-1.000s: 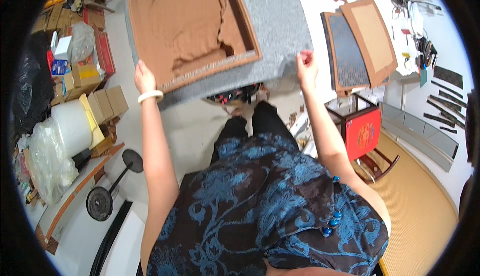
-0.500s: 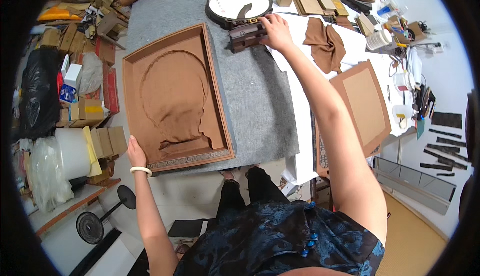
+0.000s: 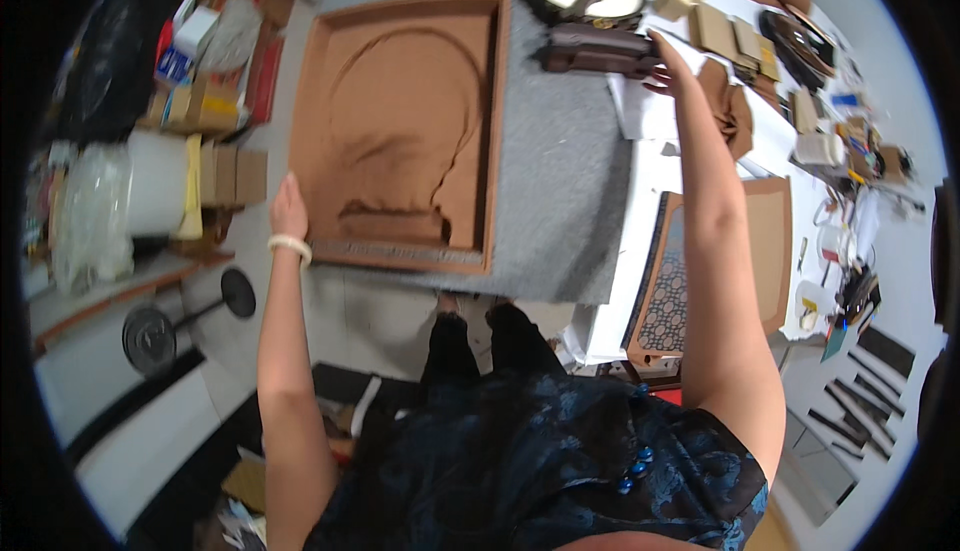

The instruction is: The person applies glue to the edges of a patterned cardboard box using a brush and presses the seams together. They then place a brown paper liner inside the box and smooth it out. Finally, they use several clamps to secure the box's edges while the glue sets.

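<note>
A shallow, rectangular brown tray lies on the left part of a grey-covered tabletop, close to its near edge. Its brown fabric lining shows a large rounded outline, smooth at the far end and bunched into dark folds near the wearer; a decorated band runs along the near side. The left hand, fingers close together, rests against the tray's near-left corner; whether it grips cannot be told. The right hand is at the right end of a dark brown block, fingers spread around it; blur hides whether they pinch it. One second ago the right hand was at the tabletop's near edge, away from the block; the left hand remains at the same tray corner.
</note>
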### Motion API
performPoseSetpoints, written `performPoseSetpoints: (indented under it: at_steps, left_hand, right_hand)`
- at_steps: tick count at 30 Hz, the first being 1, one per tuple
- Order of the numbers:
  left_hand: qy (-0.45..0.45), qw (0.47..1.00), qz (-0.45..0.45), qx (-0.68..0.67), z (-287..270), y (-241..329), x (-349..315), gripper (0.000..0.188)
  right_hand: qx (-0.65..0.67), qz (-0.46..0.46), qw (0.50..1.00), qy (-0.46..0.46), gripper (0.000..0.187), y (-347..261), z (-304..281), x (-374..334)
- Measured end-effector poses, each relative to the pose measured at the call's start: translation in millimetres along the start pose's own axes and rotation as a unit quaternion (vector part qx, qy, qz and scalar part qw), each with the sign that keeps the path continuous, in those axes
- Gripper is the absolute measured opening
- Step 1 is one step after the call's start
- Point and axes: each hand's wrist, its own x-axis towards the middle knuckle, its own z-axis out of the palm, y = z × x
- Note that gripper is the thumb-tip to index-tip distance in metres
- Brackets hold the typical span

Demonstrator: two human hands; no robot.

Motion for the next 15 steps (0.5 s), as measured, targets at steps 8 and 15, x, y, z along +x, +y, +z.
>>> performPoseSetpoints:
  at_steps: [8, 15]
  left_hand:
    - [-0.007, 0.999, 0.004, 0.036, -8, 18, -3, 0.057]
    - [0.005, 0.999, 0.029, 0.025, -7, 17, -1, 0.055]
  right_hand:
    - [0.097, 0.031, 0.991, -0.085, 0.094, 6, 25, -32]
    - [0.190, 0.025, 0.979, 0.067, 0.098, 26, 49, -41]
